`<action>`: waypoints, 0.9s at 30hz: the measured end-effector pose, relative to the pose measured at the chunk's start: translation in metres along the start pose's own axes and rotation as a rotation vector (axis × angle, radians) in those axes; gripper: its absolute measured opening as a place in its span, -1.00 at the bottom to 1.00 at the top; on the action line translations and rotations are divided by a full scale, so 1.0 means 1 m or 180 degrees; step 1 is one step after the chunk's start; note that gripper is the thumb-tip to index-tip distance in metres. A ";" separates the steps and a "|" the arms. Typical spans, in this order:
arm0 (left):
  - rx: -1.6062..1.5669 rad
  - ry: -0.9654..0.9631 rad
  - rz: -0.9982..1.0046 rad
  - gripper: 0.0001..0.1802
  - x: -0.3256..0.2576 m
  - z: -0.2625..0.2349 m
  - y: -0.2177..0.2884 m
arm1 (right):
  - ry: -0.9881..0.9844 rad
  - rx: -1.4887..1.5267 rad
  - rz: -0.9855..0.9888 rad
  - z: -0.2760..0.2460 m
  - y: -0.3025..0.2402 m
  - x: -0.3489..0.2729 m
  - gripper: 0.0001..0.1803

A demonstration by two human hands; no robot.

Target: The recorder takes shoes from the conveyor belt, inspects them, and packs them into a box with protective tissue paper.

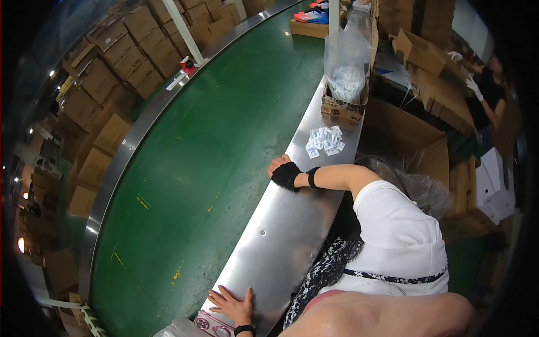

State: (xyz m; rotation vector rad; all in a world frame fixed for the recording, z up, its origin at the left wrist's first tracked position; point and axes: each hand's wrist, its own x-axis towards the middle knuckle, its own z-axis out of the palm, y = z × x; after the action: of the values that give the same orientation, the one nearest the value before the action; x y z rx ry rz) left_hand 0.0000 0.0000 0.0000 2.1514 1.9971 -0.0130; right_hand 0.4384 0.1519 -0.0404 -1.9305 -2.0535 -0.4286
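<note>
The left hand lies spread on the metal table, lower centre, beside a pink-cased phone; the right hand, mid-frame, rests at the edge, apparently for support, its grip unclear; white sachets lie just above, presumably for easy reach.

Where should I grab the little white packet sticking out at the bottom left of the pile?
Probably pinch that small sachet by its outer edge, coming from the side where the right hand rests. It's flat, and that edge pokes out from the pile, free of other sachets.
</note>
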 end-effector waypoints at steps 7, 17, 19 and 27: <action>0.0042 0.0171 0.0131 0.06 0.002 0.003 0.000 | 0.0007 0.0095 0.0100 0.001 0.001 0.000 -0.84; 0.0120 0.0333 0.0218 0.06 0.008 0.018 0.000 | 0.0003 0.0155 0.0020 0.005 0.009 0.002 -0.87; 0.0152 0.0408 0.0235 0.06 0.007 0.025 -0.004 | -0.0300 -0.0013 0.0195 0.006 0.008 0.004 -0.83; 0.0509 0.0915 0.0468 0.06 0.007 0.052 -0.019 | -0.0236 -0.0019 0.0241 0.003 0.002 0.010 -0.83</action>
State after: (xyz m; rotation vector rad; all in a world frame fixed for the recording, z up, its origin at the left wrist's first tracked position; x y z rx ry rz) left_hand -0.0112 0.0004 -0.0549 2.5224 2.0389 0.1740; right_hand 0.4399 0.1619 -0.0389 -2.0493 -2.0179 -0.3513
